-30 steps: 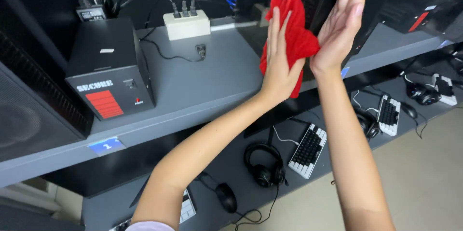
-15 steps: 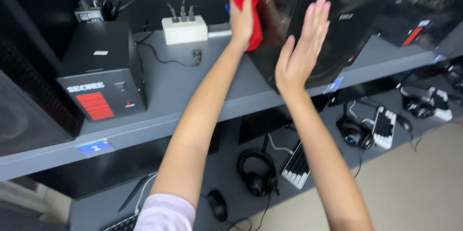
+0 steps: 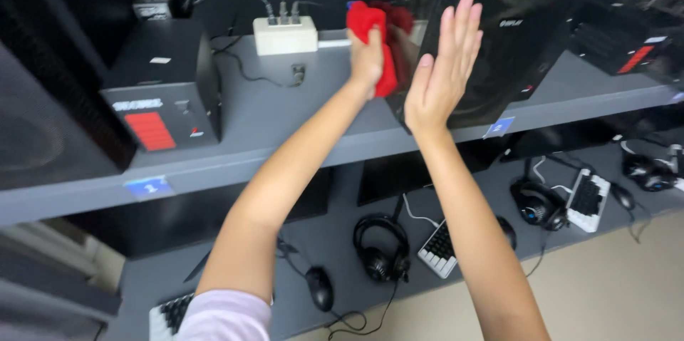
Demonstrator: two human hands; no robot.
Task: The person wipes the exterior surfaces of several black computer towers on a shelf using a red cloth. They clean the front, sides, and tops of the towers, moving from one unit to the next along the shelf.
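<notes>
My left hand (image 3: 367, 59) grips a red cloth (image 3: 368, 24) and presses it against the glossy side panel of a black computer case (image 3: 499, 34) standing on the grey shelf (image 3: 285, 120). The panel reflects the cloth. My right hand (image 3: 442, 70) is flat with fingers spread, its palm against the front corner of the same case.
On the shelf stand a white power strip (image 3: 285, 34) with plugs and cables, a black box with a red label (image 3: 160, 95) and a second black case (image 3: 627, 34). Below lie headphones (image 3: 381, 248), keyboards (image 3: 442, 248), a mouse (image 3: 319, 287).
A second ago both hands held the cloth in the air. My left hand carried it left onto the case's side panel; my right hand let go and settled on the case.
</notes>
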